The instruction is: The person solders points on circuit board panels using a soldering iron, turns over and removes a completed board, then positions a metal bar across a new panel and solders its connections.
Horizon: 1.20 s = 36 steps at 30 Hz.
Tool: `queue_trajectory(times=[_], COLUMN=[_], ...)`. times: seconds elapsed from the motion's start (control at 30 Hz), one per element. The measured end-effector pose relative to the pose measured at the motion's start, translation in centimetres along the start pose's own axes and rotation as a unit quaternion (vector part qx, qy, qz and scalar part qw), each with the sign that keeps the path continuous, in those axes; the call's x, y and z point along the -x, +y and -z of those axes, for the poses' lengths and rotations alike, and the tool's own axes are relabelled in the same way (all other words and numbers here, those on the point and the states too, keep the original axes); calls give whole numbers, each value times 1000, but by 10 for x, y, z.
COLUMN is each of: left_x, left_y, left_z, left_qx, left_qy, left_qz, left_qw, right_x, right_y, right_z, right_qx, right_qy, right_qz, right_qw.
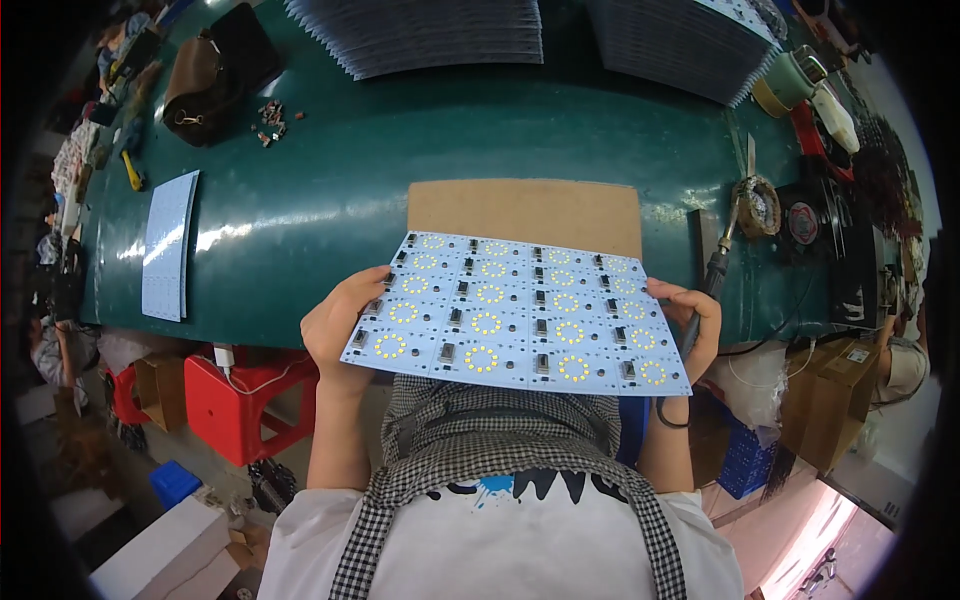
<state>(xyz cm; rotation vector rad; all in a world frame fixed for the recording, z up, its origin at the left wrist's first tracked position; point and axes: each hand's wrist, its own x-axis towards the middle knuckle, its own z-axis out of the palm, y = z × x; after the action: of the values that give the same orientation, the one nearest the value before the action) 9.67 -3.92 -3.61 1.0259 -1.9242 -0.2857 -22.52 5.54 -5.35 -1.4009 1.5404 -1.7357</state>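
Observation:
A white panel of LED circuit boards point(510, 310) is held up in front of me, tilted over the table's near edge. It carries rings of yellow LEDs and rows of small black and metal parts. My left hand point(345, 325) grips its left edge, fingers mostly hidden under the panel. On the right edge my right hand point(695, 315) pinches the panel. The same hand also has a soldering iron point(716, 268) between its fingers, tip end pointing away from me and cord hanging below. Beyond the panel lies a brown cardboard sheet point(525, 205) on the green table point(340, 215).
Tall stacks of panels point(430, 40) stand at the far side. Another panel point(170, 245) lies left, near a brown bag point(195, 90) and loose small parts point(270, 122). A round tin point(757, 205) and a black box point(805, 225) sit right. A red stool point(245, 405) is below left.

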Motion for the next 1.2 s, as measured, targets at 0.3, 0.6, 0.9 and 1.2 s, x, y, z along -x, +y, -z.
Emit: queue_trajectory(times=[0.3,0.6,0.9,1.2], left_x=[4,10,15,11], left_y=[0,-6,-11,-11], left_z=[2,6,7,7], left_qx=[36,75,168,208], left_qy=[5,11,28,20], left_qz=[49,91,161,200], left_qw=[998,993,972,957], right_x=[1,5,13,11], right_y=[-11,-32,-49,-54], right_z=[-2,-7,-9,-11], right_qx=[30,59,17,1], right_qy=[-4,6,-25,-14], right_qz=[39,64,80,84], right_qw=[999,996,996,996])
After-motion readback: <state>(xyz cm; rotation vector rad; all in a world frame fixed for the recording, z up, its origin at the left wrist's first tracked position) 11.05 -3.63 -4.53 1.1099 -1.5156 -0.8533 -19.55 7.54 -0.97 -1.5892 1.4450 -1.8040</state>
